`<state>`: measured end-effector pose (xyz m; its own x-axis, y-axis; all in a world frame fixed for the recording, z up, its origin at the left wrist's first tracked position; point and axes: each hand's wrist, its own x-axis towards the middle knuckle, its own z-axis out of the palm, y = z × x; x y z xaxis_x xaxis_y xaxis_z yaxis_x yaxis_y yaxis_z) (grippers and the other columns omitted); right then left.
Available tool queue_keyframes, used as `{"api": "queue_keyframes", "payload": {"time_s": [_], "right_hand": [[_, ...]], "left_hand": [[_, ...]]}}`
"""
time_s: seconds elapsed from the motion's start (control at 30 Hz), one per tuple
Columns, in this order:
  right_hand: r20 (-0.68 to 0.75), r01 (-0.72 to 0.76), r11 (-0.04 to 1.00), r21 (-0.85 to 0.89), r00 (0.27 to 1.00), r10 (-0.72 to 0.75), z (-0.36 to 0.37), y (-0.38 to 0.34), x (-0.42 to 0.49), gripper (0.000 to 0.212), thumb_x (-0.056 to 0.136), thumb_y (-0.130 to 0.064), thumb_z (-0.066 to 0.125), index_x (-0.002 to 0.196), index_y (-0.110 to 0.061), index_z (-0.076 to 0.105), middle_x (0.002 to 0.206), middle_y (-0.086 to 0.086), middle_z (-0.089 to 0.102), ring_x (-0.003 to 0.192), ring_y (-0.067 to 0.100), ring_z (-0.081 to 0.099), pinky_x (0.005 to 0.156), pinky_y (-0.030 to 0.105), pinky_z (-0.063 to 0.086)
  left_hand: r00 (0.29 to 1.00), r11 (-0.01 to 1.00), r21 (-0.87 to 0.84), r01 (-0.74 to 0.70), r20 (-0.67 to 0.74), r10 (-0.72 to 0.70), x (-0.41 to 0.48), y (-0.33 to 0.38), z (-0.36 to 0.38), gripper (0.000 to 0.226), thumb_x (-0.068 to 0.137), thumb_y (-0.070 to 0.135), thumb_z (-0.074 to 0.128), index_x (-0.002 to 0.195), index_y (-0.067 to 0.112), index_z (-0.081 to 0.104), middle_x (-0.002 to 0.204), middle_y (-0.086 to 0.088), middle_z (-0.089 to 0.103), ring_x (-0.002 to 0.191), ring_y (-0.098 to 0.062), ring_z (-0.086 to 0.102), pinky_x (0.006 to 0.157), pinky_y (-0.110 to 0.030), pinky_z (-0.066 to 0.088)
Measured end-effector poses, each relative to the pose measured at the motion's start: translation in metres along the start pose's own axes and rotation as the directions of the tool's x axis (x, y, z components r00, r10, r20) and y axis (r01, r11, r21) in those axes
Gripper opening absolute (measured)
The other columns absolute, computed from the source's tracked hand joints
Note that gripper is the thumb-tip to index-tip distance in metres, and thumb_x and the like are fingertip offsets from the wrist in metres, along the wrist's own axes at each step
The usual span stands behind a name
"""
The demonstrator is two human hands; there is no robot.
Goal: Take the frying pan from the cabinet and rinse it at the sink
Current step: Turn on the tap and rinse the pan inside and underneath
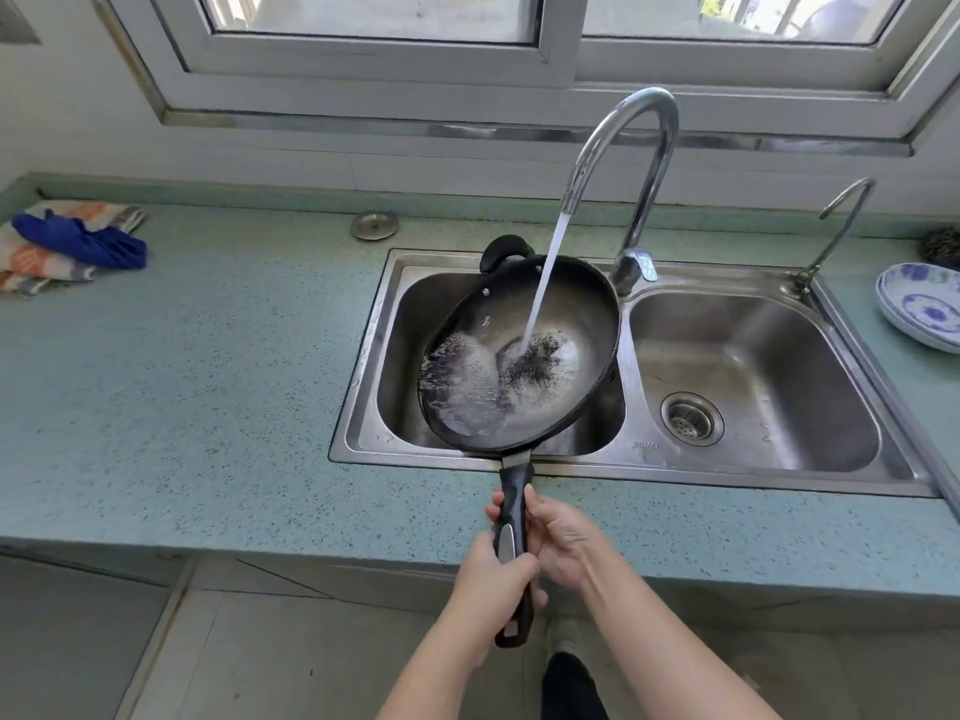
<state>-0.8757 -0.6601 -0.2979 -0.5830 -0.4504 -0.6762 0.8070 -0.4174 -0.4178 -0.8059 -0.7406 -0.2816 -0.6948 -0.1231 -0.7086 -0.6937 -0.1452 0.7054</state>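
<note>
Head view: round black frying pan [545, 314] under glossy steel faucet [631, 148].

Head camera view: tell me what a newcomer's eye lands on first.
The black frying pan tilted over the left basin of the steel sink, with water from the tall curved faucet splashing inside it. Next, the left hand and right hand gripping its long handle at the counter's front edge.

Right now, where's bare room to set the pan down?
Free: the speckled green countertop between the blue-and-orange cloths and the steel double sink, and the empty right basin. Crowded: the left basin, filled by the black frying pan both hands hold; the far-right counter has blue-and-white plates.
</note>
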Motion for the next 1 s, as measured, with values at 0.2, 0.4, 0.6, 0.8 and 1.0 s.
{"api": "queue_keyframes", "payload": {"time_s": [0.2,0.4,0.6,0.8,1.0], "right_hand": [[-0.014,-0.018,1.0,0.021,1.0,0.019,0.005,0.001,-0.004,0.037,0.099,-0.018,0.032,0.085,0.004,0.057,0.059,0.009,0.071,0.054,0.018,0.07,0.051,0.027,0.059],[-0.055,0.038,0.998,-0.046,0.998,-0.041,0.008,0.001,-0.004,0.036,0.098,-0.018,0.035,0.082,0.004,0.057,0.057,0.009,0.07,0.054,0.016,0.07,0.05,0.026,0.058],[-0.033,0.11,0.984,-0.138,0.993,-0.115,0.012,-0.004,-0.011,0.034,0.095,-0.018,0.041,0.079,0.007,0.058,0.057,0.012,0.071,0.055,0.016,0.071,0.048,0.027,0.058],[-0.011,0.168,0.952,-0.255,0.984,-0.176,0.012,-0.012,-0.017,0.03,0.094,-0.018,0.046,0.081,0.005,0.059,0.058,0.008,0.071,0.059,0.015,0.071,0.052,0.025,0.058],[-0.03,0.185,0.923,-0.338,0.978,-0.207,0.011,-0.016,-0.02,0.026,0.092,-0.019,0.05,0.08,0.002,0.06,0.066,0.011,0.07,0.058,0.015,0.07,0.052,0.022,0.057]], "left_hand": [[0.947,0.936,0.349,-0.032,-0.29,0.141,0.001,0.008,0.019,0.017,0.08,0.016,0.056,0.094,0.012,0.049,0.082,-0.006,0.055,0.077,-0.027,0.055,0.063,-0.028,0.038],[0.955,0.97,0.225,-0.097,-0.254,0.154,-0.001,0.009,0.015,0.008,0.078,0.014,0.058,0.085,0.01,0.059,0.065,-0.005,0.061,0.051,-0.014,0.061,0.046,-0.022,0.042],[0.983,0.99,0.031,-0.141,-0.111,0.143,-0.003,0.013,0.008,0.017,0.073,-0.001,0.049,0.066,0.014,0.05,0.031,0.005,0.047,0.03,-0.008,0.046,0.041,-0.02,0.035],[0.997,0.979,-0.193,-0.069,0.017,0.074,-0.005,0.015,0.008,0.022,0.073,-0.009,0.041,0.065,0.011,0.042,0.042,0.003,0.04,0.033,-0.009,0.039,0.035,-0.016,0.032],[0.99,0.949,-0.314,-0.022,0.128,0.065,-0.005,0.013,0.008,0.023,0.076,-0.009,0.04,0.073,0.013,0.043,0.044,0.003,0.043,0.033,-0.007,0.038,0.035,-0.014,0.031]]}}
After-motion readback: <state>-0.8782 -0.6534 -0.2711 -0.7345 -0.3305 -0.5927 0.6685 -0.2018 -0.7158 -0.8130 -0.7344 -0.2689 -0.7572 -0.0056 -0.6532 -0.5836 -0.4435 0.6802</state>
